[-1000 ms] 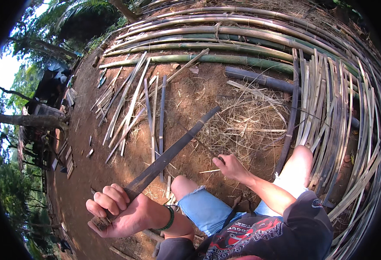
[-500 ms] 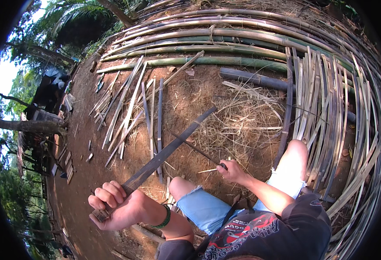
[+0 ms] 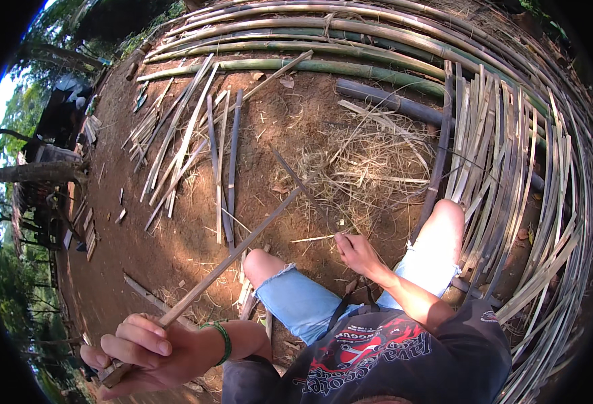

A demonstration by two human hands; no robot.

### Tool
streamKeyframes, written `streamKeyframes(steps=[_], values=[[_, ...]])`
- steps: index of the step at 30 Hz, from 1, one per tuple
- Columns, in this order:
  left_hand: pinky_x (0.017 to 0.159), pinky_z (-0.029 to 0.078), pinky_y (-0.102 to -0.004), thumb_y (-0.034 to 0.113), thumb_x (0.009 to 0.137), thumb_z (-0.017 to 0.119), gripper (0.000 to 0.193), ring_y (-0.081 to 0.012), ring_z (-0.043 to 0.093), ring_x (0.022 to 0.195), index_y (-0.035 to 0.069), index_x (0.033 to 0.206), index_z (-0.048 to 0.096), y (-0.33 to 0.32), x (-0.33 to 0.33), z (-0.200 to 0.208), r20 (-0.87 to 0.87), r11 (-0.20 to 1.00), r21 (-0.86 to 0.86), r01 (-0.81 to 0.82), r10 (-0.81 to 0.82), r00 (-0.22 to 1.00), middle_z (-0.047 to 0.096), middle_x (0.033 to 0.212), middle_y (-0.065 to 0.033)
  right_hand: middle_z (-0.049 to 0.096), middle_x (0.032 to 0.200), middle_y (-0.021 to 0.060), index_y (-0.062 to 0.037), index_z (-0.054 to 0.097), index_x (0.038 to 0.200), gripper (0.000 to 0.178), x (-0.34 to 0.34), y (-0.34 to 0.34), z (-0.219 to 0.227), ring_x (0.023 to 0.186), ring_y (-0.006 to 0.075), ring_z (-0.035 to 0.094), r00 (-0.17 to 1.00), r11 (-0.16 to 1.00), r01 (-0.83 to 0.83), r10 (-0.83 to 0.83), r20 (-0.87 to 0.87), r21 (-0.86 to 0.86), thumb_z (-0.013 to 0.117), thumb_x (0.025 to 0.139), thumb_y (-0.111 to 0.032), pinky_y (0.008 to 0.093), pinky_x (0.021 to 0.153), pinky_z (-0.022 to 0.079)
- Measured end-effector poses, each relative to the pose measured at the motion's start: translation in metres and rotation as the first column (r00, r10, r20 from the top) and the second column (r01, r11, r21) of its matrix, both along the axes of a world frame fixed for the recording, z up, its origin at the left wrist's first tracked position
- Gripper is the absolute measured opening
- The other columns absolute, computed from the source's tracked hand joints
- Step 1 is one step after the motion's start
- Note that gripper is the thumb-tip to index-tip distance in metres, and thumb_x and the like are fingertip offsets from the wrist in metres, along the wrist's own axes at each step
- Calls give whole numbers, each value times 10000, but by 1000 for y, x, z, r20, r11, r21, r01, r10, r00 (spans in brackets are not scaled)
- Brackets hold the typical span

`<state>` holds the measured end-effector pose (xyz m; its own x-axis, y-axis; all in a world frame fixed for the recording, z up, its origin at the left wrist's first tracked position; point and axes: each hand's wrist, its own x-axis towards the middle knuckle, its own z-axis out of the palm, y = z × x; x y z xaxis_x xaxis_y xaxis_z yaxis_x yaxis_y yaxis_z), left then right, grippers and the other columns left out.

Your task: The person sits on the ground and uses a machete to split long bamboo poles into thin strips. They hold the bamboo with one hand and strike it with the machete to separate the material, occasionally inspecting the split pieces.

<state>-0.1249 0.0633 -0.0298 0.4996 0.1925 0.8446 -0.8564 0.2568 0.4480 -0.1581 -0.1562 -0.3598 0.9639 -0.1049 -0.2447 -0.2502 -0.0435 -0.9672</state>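
Note:
My left hand (image 3: 141,347) is closed around the near end of a long bamboo strip (image 3: 226,262), out to the lower left. The strip slants up to the right, its narrow edge turned toward me. In my right hand (image 3: 360,256), above my knees, is a knife whose thin dark blade (image 3: 296,176) points up and to the left; the fingers cover its handle. Blade and strip cross near the strip's far end; whether they touch I cannot tell. Fine bamboo shavings (image 3: 370,161) lie heaped on the soil just beyond the blade.
Split bamboo strips (image 3: 189,135) lie loose on the ground at left. More strips (image 3: 488,168) are laid side by side at right, beside a dark pole (image 3: 440,161). Long bamboo poles (image 3: 296,65) stretch across the back. A horizontal trunk (image 3: 34,173) stands out at far left.
My left hand has moved down and left, drawing the bamboo strip back. The strip has turned from its broad dark face to its edge. My right hand still grips the knife.

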Motion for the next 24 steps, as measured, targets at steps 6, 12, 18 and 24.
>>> streamKeyframes(steps=[6, 12, 18, 24], values=[[479, 359, -232, 585, 1011, 369, 554, -95, 389, 434, 43, 986, 481, -16, 28, -3, 83, 965, 33, 262, -264, 961, 441, 554, 10, 467, 544, 186, 8, 579, 753, 454, 14, 22, 82, 503, 293, 484, 906, 984, -156, 179, 383, -90, 536, 985, -380, 411, 528, 386], [472, 345, -231, 546, 1003, 442, 496, -84, 378, 440, 55, 943, 478, -36, 30, -9, 115, 965, -123, 230, -216, 970, 444, 562, 18, 527, 569, 209, 44, 559, 705, 643, 60, -2, -18, 530, 306, 532, 993, 993, -69, 59, -99, -97, 398, 1017, -495, 445, 539, 394], [505, 357, -271, 631, 988, 356, 620, -111, 372, 480, 49, 1117, 526, -44, 46, -10, 200, 958, -57, 281, -265, 943, 414, 600, 16, 432, 524, 195, 42, 519, 681, 592, 50, 8, 23, 500, 271, 487, 959, 985, -145, 164, 229, -98, 477, 1006, -450, 446, 531, 370], [501, 362, -275, 603, 998, 373, 576, -110, 371, 469, 53, 1072, 529, -40, 49, -9, 177, 952, -30, 304, -295, 939, 411, 598, 25, 379, 524, 140, 51, 478, 663, 650, 93, -23, -73, 519, 207, 411, 992, 981, -90, 74, -99, -174, 417, 1022, -488, 417, 528, 362]])
